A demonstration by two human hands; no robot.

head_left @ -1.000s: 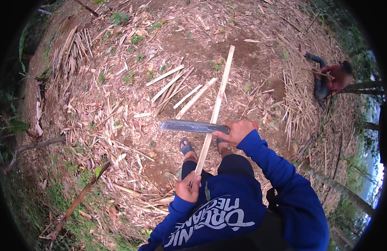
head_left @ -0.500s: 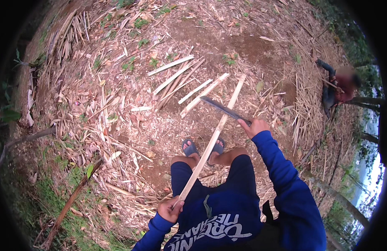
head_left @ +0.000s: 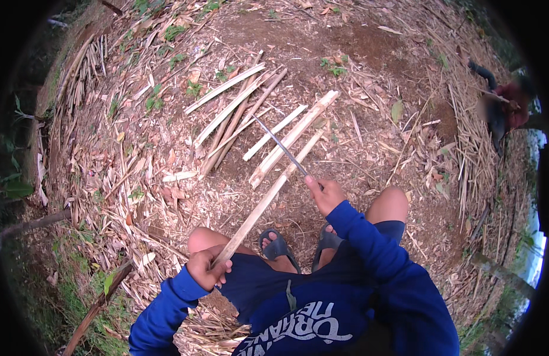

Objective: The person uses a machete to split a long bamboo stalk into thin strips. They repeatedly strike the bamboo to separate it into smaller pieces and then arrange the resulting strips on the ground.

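A long pale strip of split wood [head_left: 258, 212] slants up and to the right from my left hand [head_left: 209, 268], which is closed round its near end. My right hand [head_left: 325, 194] grips the handle of a machete [head_left: 278, 142], whose dark narrow blade points up and to the left. Near the strip's far end the blade crosses over it; whether the two touch I cannot tell. Just beyond lie a thick pale split stick [head_left: 293, 137] and a shorter split stick [head_left: 274, 132] on the ground.
Several split and brown sticks [head_left: 231, 113] lie loosely together ahead. A stick bundle [head_left: 84, 65] is at the far left, and a long pile of thin strips [head_left: 473, 133] at the right. Beside that pile another person [head_left: 509, 107] holds a stick. Dry leaves and chips cover the ground.
Both my hands and the wood strip have moved left; my left hand is higher in view. The machete blade now appears edge-on and more steeply angled. My knees have spread apart.
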